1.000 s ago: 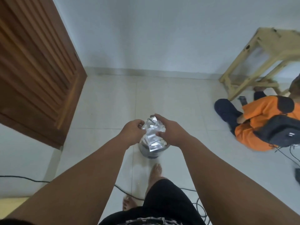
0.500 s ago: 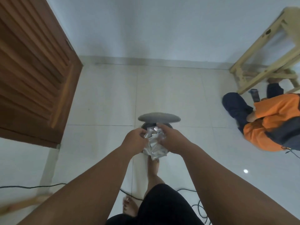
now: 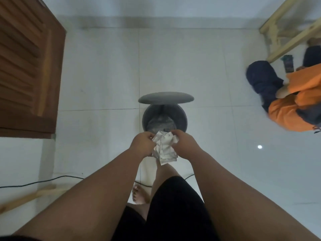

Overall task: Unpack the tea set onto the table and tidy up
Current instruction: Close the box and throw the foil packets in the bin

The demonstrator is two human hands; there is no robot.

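Both hands hold a crumpled bundle of silvery-white wrapping [image 3: 165, 148] in front of me. My left hand [image 3: 142, 145] grips its left side and my right hand [image 3: 185, 143] grips its right side. Just beyond the bundle stands a round grey pedal bin [image 3: 180, 117] on the tiled floor, its lid [image 3: 165, 97] raised open. Grey crumpled material lies inside the bin. My right leg reaches forward toward the bin's base, the foot hidden behind the bundle.
A brown louvred wooden door [image 3: 26, 66] stands at the left. A person in an orange top [image 3: 298, 105] sits on the floor at the right, beside a pale wooden table frame [image 3: 284, 30]. A black cable [image 3: 41, 180] runs across the floor near my feet.
The bin lid has swung up and the bin now stands open. My view has tilted down and the bundle in both hands sits lower, near the bin's front rim.
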